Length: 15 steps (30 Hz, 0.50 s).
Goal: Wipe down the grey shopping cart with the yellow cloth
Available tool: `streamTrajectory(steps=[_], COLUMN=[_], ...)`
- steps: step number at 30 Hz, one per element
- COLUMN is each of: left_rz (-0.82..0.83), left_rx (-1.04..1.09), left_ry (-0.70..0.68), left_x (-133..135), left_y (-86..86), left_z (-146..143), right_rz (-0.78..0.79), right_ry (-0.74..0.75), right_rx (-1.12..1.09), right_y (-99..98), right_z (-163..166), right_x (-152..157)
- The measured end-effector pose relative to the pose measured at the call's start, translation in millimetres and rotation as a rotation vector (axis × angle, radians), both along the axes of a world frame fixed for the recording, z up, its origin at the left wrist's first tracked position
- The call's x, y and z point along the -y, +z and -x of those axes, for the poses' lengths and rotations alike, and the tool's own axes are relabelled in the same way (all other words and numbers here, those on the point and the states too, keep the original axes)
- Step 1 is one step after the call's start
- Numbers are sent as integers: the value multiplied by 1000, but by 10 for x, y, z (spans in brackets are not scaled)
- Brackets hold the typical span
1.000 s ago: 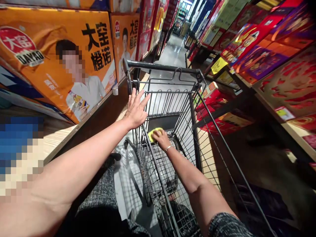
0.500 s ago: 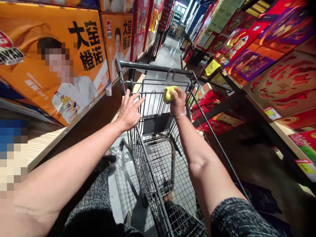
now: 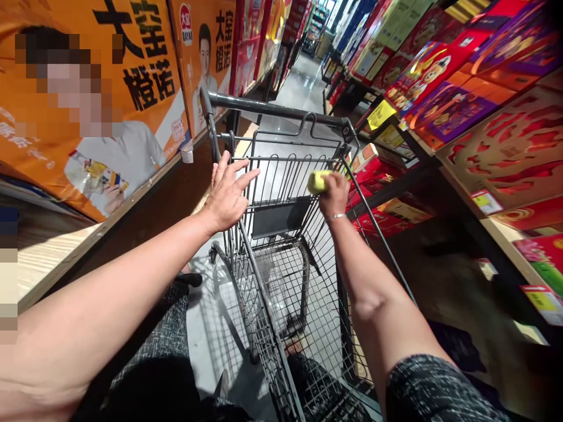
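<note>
A dark wire shopping cart (image 3: 281, 234) stands in front of me in a shop aisle, its handle bar (image 3: 272, 108) at the far end. My left hand (image 3: 226, 190) rests flat on the cart's left rim with fingers stretched out and spread. My right hand (image 3: 333, 196) is closed around a yellow cloth (image 3: 317, 181) and presses it against the wire bars near the cart's right side. A thin bracelet circles my right wrist.
Orange printed cartons (image 3: 109, 99) line the wooden shelf on the left. Red and purple gift boxes (image 3: 461, 99) fill the racks on the right. The grey aisle floor (image 3: 303, 82) runs ahead past the cart. My legs in dark patterned fabric are below.
My right hand lifted the yellow cloth from the cart's bottom up to the upper wire bars, then slid slightly down and right. My left hand stayed on the left rim.
</note>
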State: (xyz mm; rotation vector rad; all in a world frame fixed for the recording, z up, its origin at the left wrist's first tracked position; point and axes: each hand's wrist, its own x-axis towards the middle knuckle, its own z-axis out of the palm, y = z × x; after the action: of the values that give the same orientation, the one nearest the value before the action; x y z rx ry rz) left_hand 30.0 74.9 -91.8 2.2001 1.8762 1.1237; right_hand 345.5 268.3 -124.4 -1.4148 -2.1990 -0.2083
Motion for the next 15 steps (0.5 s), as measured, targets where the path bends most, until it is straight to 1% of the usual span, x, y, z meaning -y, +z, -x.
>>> streamTrajectory(steps=[1, 2, 3, 4, 5, 7, 9, 10, 11, 12, 13, 15], left_rz=[1, 3, 4, 4, 5, 5, 11, 16, 21, 28, 33, 40], left_rx=[-2, -3, -5, -7, -10, -17, -28, -38, -50, -68, -89, -142], left_ry=[1, 3, 7, 11, 16, 25, 31, 33, 38, 42, 47, 44], left_x=[6, 12, 15, 17, 16, 9, 5, 7, 14, 25, 39, 70], left_y=[9, 18, 25, 30, 31, 28, 29, 37, 53, 80, 118, 220], left_z=[-1, -2, -4, -6, -8, -13, -21, -26, -33, -41, -50, -67], right_rz=[-46, -75, -82, -68, -39, 69, 245, 333, 400, 429, 424, 306], right_ry=[-33, -62, -85, -107, -129, -169, -187, -191, -198, -211, -227, -263], right_rx=[7, 22, 51, 90, 132, 236, 382, 453, 510, 545, 557, 518], right_y=[156, 264, 314, 304, 240, 6, -239, -316, -345, -319, -242, 19], right_z=[79, 155, 217, 261, 281, 251, 153, 95, 40, -6, -39, -62], right_x=[-147, -243, -282, -261, -188, 62, 333, 435, 498, 518, 496, 351])
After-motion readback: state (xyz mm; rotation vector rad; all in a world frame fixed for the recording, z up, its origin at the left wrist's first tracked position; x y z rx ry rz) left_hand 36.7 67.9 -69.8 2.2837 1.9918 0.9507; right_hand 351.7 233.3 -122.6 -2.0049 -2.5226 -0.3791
